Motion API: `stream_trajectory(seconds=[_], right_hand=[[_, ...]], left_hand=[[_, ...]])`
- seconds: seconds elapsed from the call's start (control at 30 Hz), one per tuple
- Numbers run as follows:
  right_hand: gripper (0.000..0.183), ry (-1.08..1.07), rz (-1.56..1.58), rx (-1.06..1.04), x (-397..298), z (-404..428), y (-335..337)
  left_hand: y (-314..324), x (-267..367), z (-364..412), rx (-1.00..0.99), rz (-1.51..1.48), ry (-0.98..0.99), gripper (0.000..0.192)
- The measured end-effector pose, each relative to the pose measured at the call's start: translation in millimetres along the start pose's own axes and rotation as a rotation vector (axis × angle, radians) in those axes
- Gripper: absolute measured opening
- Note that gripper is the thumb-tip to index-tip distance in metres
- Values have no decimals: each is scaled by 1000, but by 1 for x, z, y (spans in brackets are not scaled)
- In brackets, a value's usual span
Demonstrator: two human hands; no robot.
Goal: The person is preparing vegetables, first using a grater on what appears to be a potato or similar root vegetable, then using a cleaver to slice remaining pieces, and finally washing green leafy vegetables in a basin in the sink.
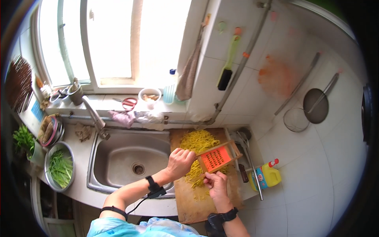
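A grater (215, 159) with a wooden frame and a bright orange slotted plate is held tilted above a wooden cutting board (194, 211). My left hand (182, 163) is closed around the frame's left end. Close to its lower corner, my right hand (218, 184) pinches the wood between thumb and fingers; part of that grip is hidden. A heap of yellow shreds (199, 139) lies on the board, beneath and behind the grater. Smaller bits are scattered toward the board's near side.
Left of the board is a steel sink (118, 177) with a faucet (94, 114). A metal bowl of green leafy vegetables (60, 169) stands farther left. At the right are a knife with a dark handle (243, 173) and a yellow detergent bottle (269, 175). Red-handled scissors (129, 103) lie on the windowsill.
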State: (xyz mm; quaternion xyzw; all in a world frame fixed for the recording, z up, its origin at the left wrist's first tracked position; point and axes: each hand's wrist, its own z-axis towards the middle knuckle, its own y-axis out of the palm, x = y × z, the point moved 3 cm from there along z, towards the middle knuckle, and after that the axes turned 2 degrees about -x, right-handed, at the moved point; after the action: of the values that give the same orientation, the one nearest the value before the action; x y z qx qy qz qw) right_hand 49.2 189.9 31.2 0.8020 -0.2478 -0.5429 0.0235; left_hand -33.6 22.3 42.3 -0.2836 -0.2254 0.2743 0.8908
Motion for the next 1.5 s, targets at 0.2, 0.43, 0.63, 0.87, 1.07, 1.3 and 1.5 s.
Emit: stream_trajectory(seconds=[0.2,0.43,0.63,0.87,1.07,1.3,1.5], right_hand=[[14,-220,-144,-48,-39,9,-12],[18,-676,-338,59,-144,60,-40],[20,-986,-416,46,-278,85,-11],[19,-1166,-388,-16,-375,121,37],[15,-1108,-420,-41,-402,135,65],[18,-1137,-626,70,-416,181,66],[24,-1229,-776,331,-427,191,56]], left_hand=[[-9,23,12,-66,-106,84,26],[-15,2,-17,-173,-35,100,38],[-38,-23,-61,-296,69,-3,37],[-71,-38,-95,-303,155,-157,39],[-93,-44,-122,-299,193,-284,36],[-95,-46,-141,-321,217,-354,35],[-92,-42,-132,-342,205,-350,32]])
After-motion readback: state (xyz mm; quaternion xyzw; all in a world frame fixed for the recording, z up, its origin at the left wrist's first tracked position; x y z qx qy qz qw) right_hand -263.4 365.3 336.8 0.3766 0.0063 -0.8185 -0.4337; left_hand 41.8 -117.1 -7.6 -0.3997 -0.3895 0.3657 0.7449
